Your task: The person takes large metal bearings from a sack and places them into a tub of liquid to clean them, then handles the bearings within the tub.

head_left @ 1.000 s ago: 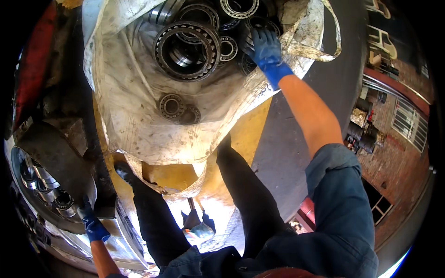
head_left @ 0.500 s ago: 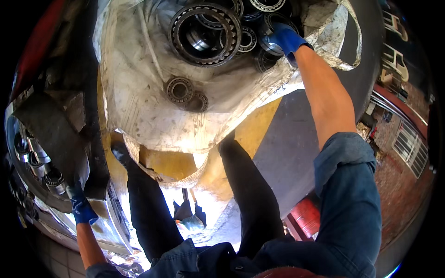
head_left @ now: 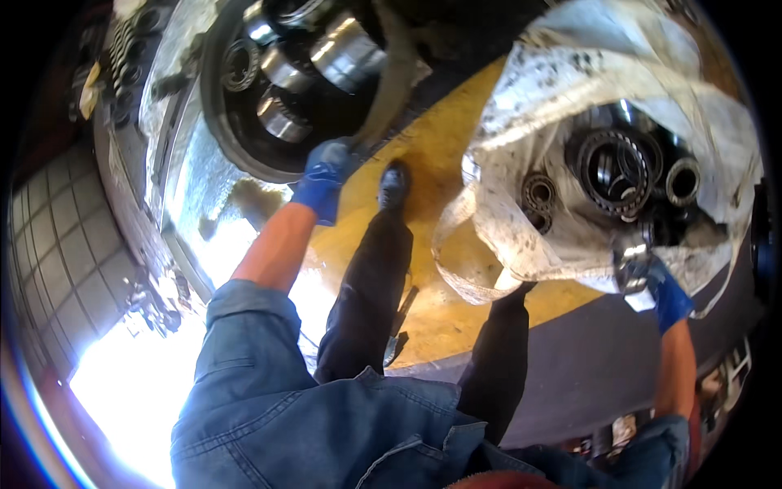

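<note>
Bearing (head_left: 631, 261) is at the near edge of the sack (head_left: 501, 167), the fingers of our right hand (head_left: 668, 292) curled part-closed on its side; our left hand (head_left: 324, 181) meets the rim of the tub (head_left: 395, 77), its grip unclear to us. We do best wrapping that smooth, probably slippery metal deeply and keeping it off the cloth edge.
</note>
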A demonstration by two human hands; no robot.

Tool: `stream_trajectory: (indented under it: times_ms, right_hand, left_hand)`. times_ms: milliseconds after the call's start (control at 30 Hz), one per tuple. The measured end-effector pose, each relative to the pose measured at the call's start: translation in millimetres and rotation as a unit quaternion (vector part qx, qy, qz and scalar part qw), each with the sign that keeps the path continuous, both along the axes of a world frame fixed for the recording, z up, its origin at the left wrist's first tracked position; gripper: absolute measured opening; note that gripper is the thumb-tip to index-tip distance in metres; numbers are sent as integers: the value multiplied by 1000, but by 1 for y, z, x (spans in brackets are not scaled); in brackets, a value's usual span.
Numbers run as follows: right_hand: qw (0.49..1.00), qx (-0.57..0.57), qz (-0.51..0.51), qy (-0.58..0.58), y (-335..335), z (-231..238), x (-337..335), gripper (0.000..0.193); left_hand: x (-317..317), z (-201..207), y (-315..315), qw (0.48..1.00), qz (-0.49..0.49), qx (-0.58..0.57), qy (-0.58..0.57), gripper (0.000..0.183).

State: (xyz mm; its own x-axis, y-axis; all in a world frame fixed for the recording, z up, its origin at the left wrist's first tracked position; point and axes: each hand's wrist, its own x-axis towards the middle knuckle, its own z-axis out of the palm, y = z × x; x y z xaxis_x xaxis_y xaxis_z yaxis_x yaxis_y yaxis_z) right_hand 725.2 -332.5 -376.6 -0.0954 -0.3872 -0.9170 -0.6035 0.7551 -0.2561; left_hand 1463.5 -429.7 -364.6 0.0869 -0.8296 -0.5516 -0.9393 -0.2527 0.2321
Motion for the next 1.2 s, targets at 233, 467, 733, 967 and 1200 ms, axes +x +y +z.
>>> stream_trajectory:
  times_ms: [233,467,733,967,1200]
  right_hand:
    - [948,123,21,-293,-84,121,209,53]
    - [903,52,209,-373,-204,205,484,56]
    - [849,-46,160,-501,-258,138,723,59]
    - [601,-106,142,-780,-252,-87,855,50]
    - [763,11,24,-645,-202,-86,912,29]
  left_hand:
    - [5,-22,3,996,32,-5,82,30]
    - [14,-27,14,997,49,46,47,22]
    - [2,-39,19,941,210,-182,194,20]
    - [19,-19,5,990,31,14,137,18]
    - [16,-35,19,970,160,-33,180,21]
